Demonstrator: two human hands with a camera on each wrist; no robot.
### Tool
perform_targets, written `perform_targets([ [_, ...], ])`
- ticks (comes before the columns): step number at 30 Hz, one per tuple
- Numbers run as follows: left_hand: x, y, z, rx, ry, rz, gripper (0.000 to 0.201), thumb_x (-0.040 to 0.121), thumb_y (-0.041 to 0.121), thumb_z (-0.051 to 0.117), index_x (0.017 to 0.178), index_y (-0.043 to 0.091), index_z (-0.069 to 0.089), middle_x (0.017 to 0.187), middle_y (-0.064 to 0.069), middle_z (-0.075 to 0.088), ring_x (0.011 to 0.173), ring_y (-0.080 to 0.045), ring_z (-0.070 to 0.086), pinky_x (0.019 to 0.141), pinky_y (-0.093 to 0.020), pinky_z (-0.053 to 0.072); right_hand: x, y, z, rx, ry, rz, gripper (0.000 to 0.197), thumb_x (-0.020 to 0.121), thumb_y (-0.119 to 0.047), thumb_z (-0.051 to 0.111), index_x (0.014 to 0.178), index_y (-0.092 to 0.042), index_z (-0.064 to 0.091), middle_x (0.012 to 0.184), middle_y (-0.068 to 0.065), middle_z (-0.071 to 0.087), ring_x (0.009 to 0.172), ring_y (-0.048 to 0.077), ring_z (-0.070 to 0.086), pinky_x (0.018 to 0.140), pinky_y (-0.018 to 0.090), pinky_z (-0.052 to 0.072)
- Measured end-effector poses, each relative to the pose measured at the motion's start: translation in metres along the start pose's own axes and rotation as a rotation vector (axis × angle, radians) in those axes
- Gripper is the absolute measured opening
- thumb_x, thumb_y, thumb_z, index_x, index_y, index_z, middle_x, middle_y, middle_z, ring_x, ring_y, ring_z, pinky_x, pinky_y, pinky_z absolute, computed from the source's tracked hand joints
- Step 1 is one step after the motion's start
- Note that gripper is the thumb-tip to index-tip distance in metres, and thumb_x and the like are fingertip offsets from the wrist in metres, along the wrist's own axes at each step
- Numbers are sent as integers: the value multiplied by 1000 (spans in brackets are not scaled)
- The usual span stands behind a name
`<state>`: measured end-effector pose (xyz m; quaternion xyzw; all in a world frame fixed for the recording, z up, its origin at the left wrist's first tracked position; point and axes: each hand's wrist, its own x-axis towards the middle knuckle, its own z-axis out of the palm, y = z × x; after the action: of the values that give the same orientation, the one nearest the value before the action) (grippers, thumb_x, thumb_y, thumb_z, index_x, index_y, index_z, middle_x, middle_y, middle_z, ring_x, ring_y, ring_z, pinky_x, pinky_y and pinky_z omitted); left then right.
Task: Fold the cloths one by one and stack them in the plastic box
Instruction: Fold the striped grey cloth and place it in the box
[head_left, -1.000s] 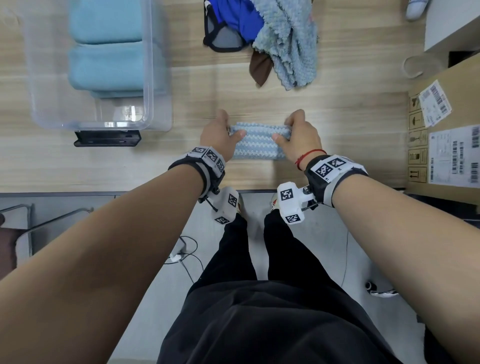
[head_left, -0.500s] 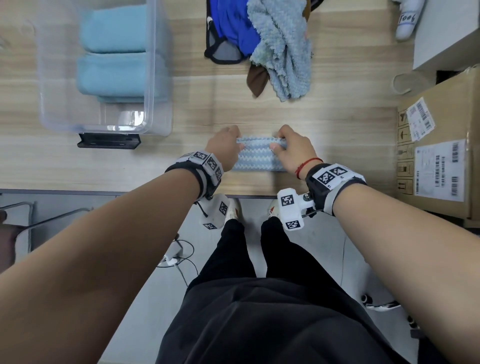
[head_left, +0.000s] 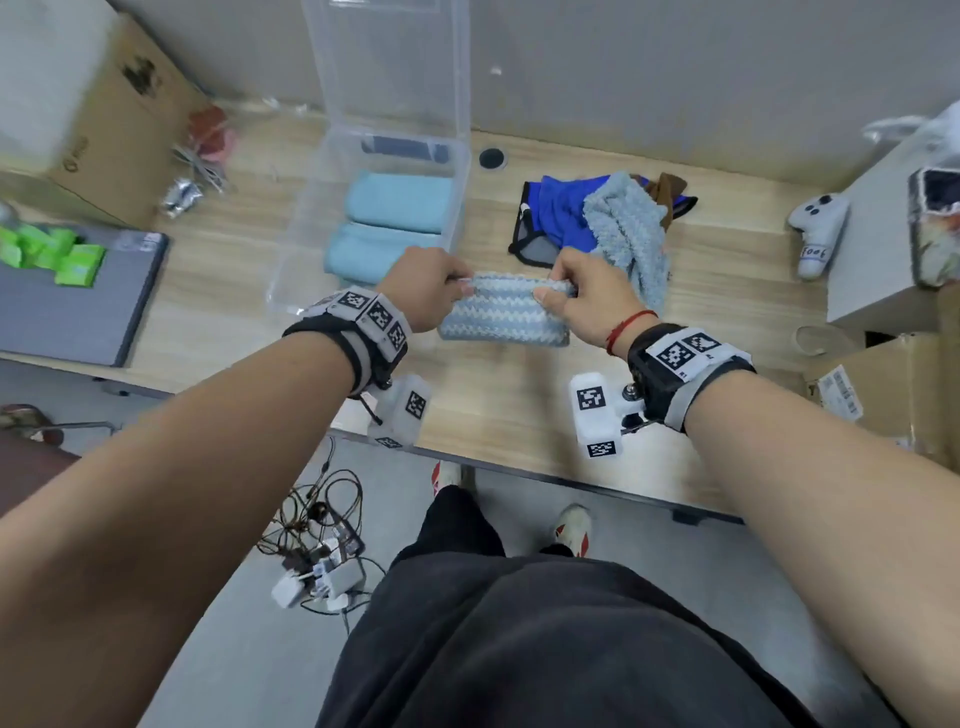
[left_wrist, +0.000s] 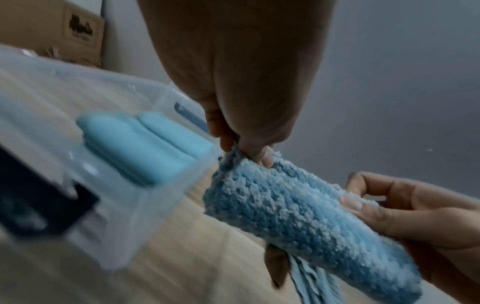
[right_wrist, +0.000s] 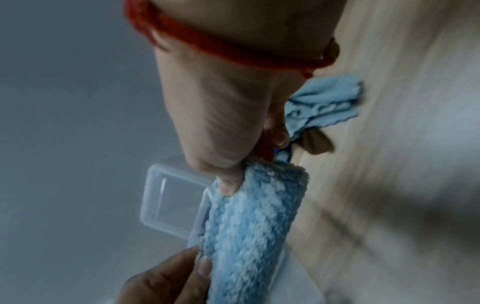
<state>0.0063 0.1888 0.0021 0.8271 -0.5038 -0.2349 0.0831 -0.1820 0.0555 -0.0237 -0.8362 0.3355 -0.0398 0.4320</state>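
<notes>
Now, cloth in hand: the folded striped cloth (head_left: 503, 312) was held off the desk (head_left: 519, 405), a little in from its near edge and just right of the plastic box (head_left: 291, 260), hanging as a compact bundle between the two hands.
Left hand: the left hand (head_left: 421, 291) pinched the cloth's left top corner, thumb over the fold, fingers curled behind it.
Right hand: the right hand (head_left: 584, 293) pinched the right top corner the same way; the right wrist view showed the thumb pressed into the pile.
Box: two folded light-blue cloths (head_left: 395, 226) already lay side by side inside, toward the box's far end; the near end looked free.
Waiting pile: the unfolded cloths (head_left: 602, 223) sat heaped toward the desk's far edge, right of the box.
Risk, unfolding: the grip took only the upper corners, so the lower layers hung loose; a quick swing toward the box would probably let them fall open.
Risk, rim: the box wall stood close to the left hand, and a low carry could snag the hanging edge on the rim and drag the fold askew.
Risk, placing: letting go one hand before the other would likely drop the bundle crooked against the two cloths already inside.
Risk, pile: the right hand was just beside the heap's pale fluffy cloth; whether they touched could not be told.
</notes>
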Motion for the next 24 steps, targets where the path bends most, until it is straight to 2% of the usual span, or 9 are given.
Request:
perform_targets([
  [4, 6, -50, -48, 55, -2, -1, 23, 94, 24, 60, 85, 9, 74, 77, -8, 70, 79, -25, 61, 67, -26, 35, 38, -55, 18, -89, -32, -60, 24, 89, -31, 65, 81, -15, 49, 76, 1, 54, 72, 19, 49, 59, 29, 35],
  [5, 9, -63, -56, 81, -16, -17, 28, 93, 25, 60, 77, 4, 68, 67, -3, 62, 72, -22, 56, 65, -27, 32, 47, -66, 25, -112, -35, -55, 24, 89, -32, 65, 81, -16, 49, 75, -1, 54, 74, 20, 51, 62, 30, 37],
  [6, 11, -76, -64, 104, -24, -20, 26, 93, 26, 61, 68, 23, 65, 63, -1, 55, 68, -19, 50, 63, -27, 31, 57, -76, 34, -131, -40, -45, 22, 89, -32, 64, 81, -17, 50, 76, -1, 55, 76, 21, 53, 64, 30, 38],
  [9, 20, -115, -82, 121, -45, -48, 34, 93, 28, 62, 69, 12, 44, 56, 1, 45, 59, -17, 40, 65, -26, 33, 86, -103, 63, -241, -51, -50, 18, 90, -33, 63, 86, -20, 51, 83, -1, 58, 82, 22, 56, 61, 27, 35],
  [10, 22, -126, -85, 136, -56, -54, 33, 93, 28, 62, 79, -2, 58, 54, 2, 51, 57, -15, 42, 69, -26, 36, 95, -109, 72, -281, -60, -54, 17, 90, -34, 62, 87, -22, 51, 86, 1, 60, 84, 23, 57, 63, 28, 37],
  [12, 27, -144, -90, 197, -96, -29, 18, 93, 31, 62, 98, 22, 77, 77, 7, 70, 75, -15, 54, 83, -31, 39, 110, -117, 89, -362, -106, -52, 17, 90, -37, 60, 88, -23, 50, 88, 4, 63, 86, 27, 59, 70, 31, 45],
  [15, 34, -168, -87, 316, -193, -18, 20, 94, 38, 58, 79, 31, 69, 86, 5, 70, 99, -23, 54, 84, -36, 31, 124, -125, 113, -512, -200, -35, 17, 93, -39, 55, 93, -23, 50, 93, 6, 63, 88, 29, 60, 72, 34, 48],
  [19, 45, -192, -75, 382, -340, 59, 33, 95, 28, 59, 63, 20, 58, 55, 10, 41, 84, -23, 48, 83, -35, 32, 140, -129, 144, -749, -286, -65, 23, 95, -39, 51, 107, -20, 56, 104, 10, 66, 97, 31, 61, 78, 35, 45],
  [24, 53, -201, -59, 420, -432, 185, 40, 88, 8, 62, 53, 18, 46, 63, -2, 56, 64, -24, 49, 62, -30, 42, 149, -129, 162, -945, -428, -99, 19, 96, -33, 50, 104, -19, 60, 100, 6, 67, 92, 28, 63, 73, 32, 38],
])
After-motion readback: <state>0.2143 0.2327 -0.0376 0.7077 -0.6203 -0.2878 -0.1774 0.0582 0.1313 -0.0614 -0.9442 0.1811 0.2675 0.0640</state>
